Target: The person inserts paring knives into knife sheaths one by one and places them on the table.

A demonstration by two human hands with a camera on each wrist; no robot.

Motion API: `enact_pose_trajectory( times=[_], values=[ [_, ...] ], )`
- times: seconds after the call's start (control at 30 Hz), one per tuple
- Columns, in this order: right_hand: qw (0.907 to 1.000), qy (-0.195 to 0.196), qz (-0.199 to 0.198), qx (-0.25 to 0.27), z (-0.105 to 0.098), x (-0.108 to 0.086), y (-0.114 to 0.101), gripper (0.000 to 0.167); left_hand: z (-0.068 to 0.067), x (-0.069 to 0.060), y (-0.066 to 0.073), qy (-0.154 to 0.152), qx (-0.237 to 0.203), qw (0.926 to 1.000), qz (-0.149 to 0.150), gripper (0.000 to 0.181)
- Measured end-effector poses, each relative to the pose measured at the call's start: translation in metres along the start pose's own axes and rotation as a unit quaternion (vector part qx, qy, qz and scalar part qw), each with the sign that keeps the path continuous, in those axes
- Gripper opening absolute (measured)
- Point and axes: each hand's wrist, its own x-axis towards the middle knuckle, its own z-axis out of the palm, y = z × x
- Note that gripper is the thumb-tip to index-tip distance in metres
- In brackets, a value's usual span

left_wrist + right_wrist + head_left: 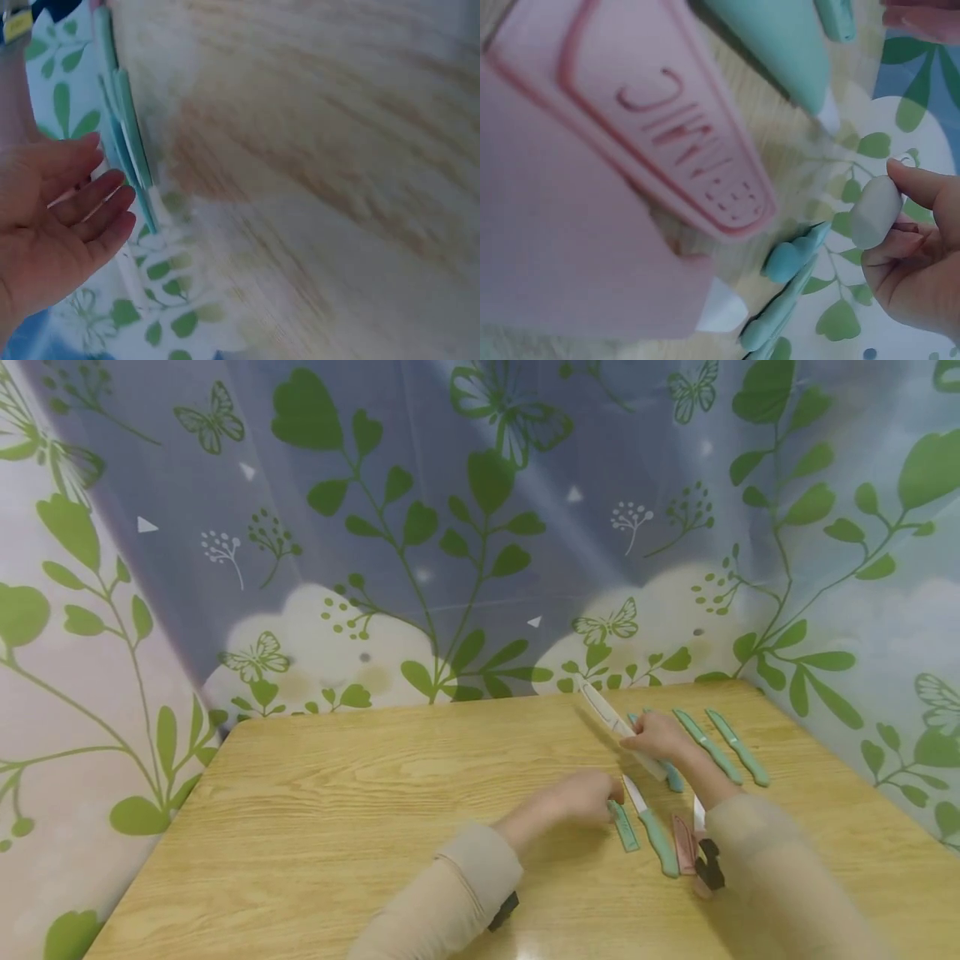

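My right hand (663,739) grips a white knife (645,762) above the table's far right part, its upper end pointing away and to the left. A white cover with a dark outline seems to sit over its blade. The rounded butt of the white handle (876,214) shows between thumb and fingers in the right wrist view. My left hand (585,797) hovers by the top end of a green sheath (624,828), its fingers (105,217) loosely bent with nothing visible in them. Just right of that sheath lies a green-handled knife (658,843), its pale blade bare.
A pink sheath (682,845) and a pink knife (592,240) lie near my right forearm, partly hidden by it in the head view. Beneath my right hand is a blue knife (674,778). Two green knives (708,747) lie farther right. Patterned cloth hangs behind the wooden table (337,818).
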Motion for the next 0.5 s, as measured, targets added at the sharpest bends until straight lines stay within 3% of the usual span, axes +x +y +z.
enact_pose_trajectory(
  times=[0.1,0.23,0.5],
  values=[
    [0.9999,-0.011,0.002,0.004,0.003,0.003,0.004,0.045,0.004,-0.002,0.007,-0.026,0.083,0.9959,0.026,0.037],
    [0.9997,-0.023,0.005,0.002,0.007,0.007,0.006,0.042,0.008,-0.003,0.011,-0.037,0.175,0.9832,0.037,0.040],
    [0.9981,-0.049,0.037,0.004,0.012,0.006,0.000,0.030,0.011,-0.002,0.013,-0.045,0.245,0.9668,0.057,0.035]
  ],
)
